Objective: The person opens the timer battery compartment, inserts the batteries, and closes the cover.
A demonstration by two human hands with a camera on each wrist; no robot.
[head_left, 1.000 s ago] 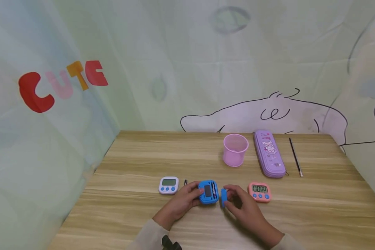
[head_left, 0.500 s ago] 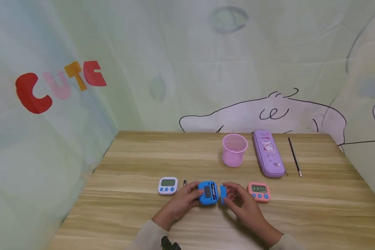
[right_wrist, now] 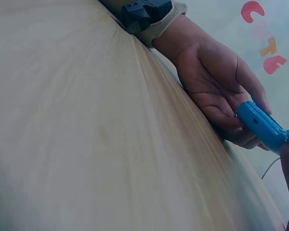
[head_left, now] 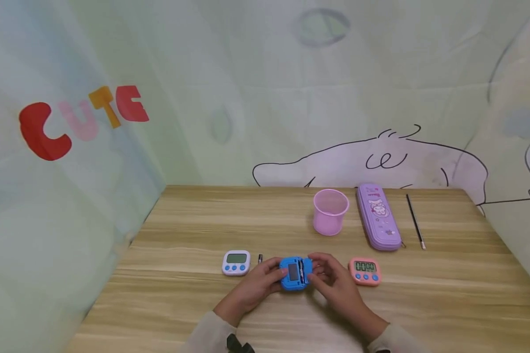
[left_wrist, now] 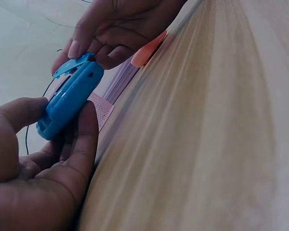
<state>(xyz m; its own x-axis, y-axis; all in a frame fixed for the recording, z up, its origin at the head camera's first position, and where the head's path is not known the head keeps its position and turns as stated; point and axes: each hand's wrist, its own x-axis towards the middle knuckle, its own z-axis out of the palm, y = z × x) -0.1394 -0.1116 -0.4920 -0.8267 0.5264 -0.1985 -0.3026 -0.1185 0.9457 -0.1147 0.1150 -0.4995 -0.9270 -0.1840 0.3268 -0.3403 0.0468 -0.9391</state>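
Note:
My left hand [head_left: 258, 284] grips a blue digital timer [head_left: 290, 284] with its back turned up, thumb on top and fingers below. A battery [head_left: 302, 271] lies in the open slot along the timer's right side. My right hand [head_left: 339, 284] pinches the small blue battery cover [head_left: 308, 267] between thumb and fingers, at the right edge of that slot. In the left wrist view the cover [left_wrist: 73, 65] is tilted against the end of the timer [left_wrist: 70, 103]. The right wrist view shows the timer [right_wrist: 260, 122] between both hands.
A white timer [head_left: 236, 263] and a loose battery [head_left: 260, 258] lie left of the hands. To the right is an orange timer [head_left: 364, 271]. Farther back stand a pink cup [head_left: 330, 213], a purple pencil case [head_left: 378, 218] and a pencil [head_left: 415, 221].
My right hand has moved left with the battery cover, from a gap beside the timer to its slot edge. The left hand keeps its hold on the timer.

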